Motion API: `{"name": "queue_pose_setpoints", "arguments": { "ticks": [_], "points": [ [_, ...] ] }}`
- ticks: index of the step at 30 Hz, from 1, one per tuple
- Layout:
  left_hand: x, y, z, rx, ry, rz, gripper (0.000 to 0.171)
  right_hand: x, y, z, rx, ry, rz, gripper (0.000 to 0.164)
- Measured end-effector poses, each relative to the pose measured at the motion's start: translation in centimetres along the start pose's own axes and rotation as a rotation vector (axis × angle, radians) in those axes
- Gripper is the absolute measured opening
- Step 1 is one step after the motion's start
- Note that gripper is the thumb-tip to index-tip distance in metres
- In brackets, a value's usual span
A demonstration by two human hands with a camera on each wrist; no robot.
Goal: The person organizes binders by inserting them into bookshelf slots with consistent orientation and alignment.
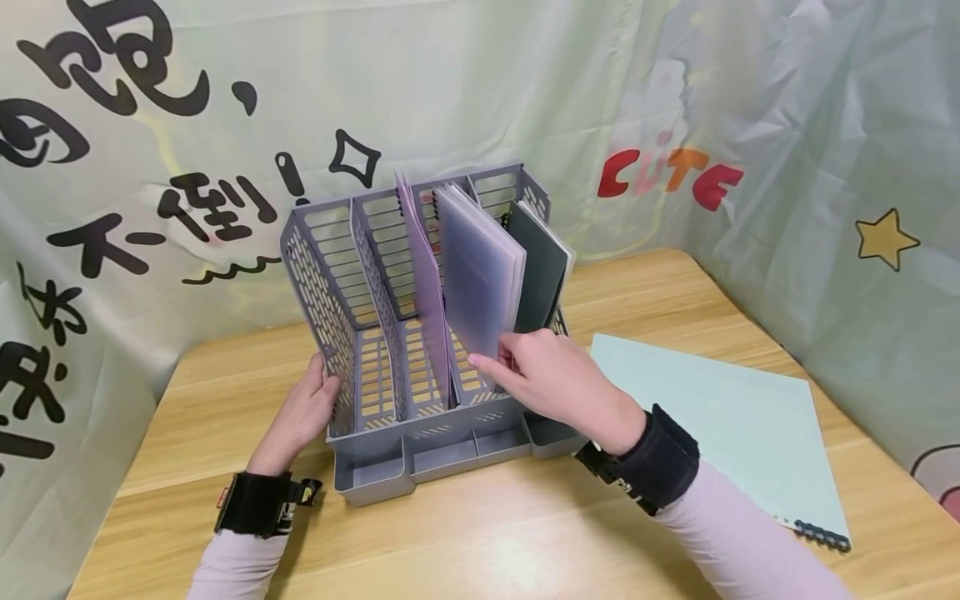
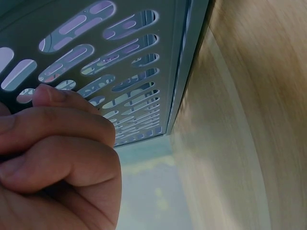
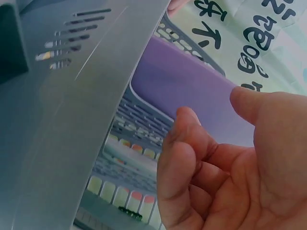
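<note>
A grey file organizer (image 1: pixel 442 421) with upright slots stands on the table. My left hand (image 1: pixel 303 408) holds its left side wall near the front; in the left wrist view the curled fingers (image 2: pixel 62 158) lie against the slotted panel (image 2: pixel 139 91). In the slots stand a purple notebook (image 1: pixel 427 292), a notebook with a frosted cover (image 1: pixel 480 275) and a dark green notebook (image 1: pixel 542 275). My right hand (image 1: pixel 562 379) is at the frosted notebook's lower front corner. In the right wrist view its thumb and loosely bent fingers are apart, with nothing visible between them.
A pale green spiral notebook (image 1: pixel 712 417) lies flat on the wooden table (image 1: pixel 480 542) at the right. Small trays (image 1: pixel 442 457) line the organizer's front. A printed cloth (image 1: pixel 487 92) hangs behind and at both sides.
</note>
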State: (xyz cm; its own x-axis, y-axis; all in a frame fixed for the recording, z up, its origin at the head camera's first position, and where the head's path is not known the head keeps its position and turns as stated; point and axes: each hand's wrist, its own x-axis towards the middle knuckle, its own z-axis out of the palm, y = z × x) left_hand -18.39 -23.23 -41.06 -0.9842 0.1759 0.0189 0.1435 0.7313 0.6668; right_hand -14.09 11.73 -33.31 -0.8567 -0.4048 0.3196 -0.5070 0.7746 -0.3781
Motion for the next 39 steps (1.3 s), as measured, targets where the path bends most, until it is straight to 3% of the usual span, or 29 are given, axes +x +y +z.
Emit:
{"name": "queue_pose_setpoints", "arguments": {
  "ticks": [22, 30, 39],
  "points": [
    [-0.2, 0.1, 0.1, 0.002, 0.008, 0.008, 0.053, -2.8, 3.6, -3.2, -0.039, -0.119, 0.064, 0.04],
    [-0.2, 0.2, 0.0, -0.001, 0.009, 0.026, 0.052, -3.7, 5.2, -4.6, -0.025, -0.205, 0.094, 0.035],
    [0.0, 0.1, -0.1, 0.02, 0.009, 0.025, 0.052, -4.6, 6.8, -5.5, -0.049, -0.25, 0.078, 0.032]
  ]
}}
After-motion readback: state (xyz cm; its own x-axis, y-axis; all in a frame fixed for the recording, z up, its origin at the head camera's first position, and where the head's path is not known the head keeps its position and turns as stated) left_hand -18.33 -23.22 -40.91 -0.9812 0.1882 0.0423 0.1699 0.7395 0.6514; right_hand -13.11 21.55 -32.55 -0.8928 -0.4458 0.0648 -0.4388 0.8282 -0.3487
